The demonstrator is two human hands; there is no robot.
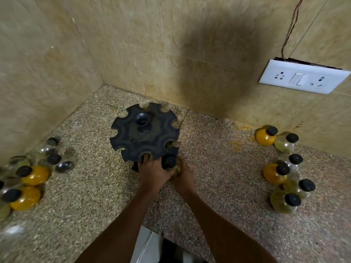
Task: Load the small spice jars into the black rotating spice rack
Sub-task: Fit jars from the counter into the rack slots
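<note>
Head view: both hands, left hand (152, 172) and right hand (183, 177), fingers wrapped on one jar (170, 161) at the rack (144, 132) 6 o'clock slot; visible upper notches empty, loading barely begun

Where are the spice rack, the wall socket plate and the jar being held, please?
spice rack (133, 137): head view, on its flat black top disc.
socket plate (303, 77): head view, on its white face near the switch.
held jar (170, 161): head view, on its black cap.
</note>
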